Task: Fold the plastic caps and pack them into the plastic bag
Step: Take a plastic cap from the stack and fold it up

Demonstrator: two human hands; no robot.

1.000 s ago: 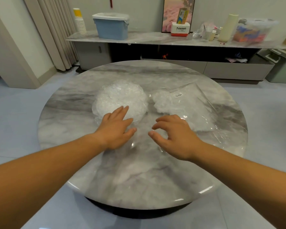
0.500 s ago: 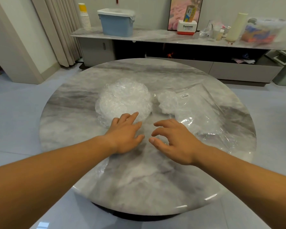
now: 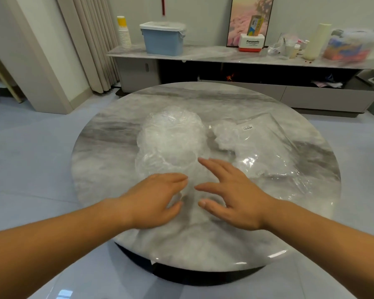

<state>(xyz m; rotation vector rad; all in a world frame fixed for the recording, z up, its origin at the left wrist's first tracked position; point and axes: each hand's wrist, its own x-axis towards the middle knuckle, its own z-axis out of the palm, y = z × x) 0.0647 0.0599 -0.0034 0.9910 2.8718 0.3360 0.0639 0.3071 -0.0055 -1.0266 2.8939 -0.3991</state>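
Centrally, the heap of plastic caps (image 3: 171, 137) lay on the round table (image 3: 108, 147), well inside its rim. The plastic bag (image 3: 268, 147), holding crumpled film, lay just beside it on the right. At the heap's near edge, the left hand (image 3: 153, 199) and right hand (image 3: 231, 197) were flat, fingers extended, gripping nothing. A sideboard (image 3: 225, 55) stood beyond.

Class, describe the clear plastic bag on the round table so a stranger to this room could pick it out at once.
Start at the round grey marble table. On its right half lies the plastic bag, flat and glossy. Unlike the domed heap of plastic caps to its left, it has straight edges and a small white barcode label.
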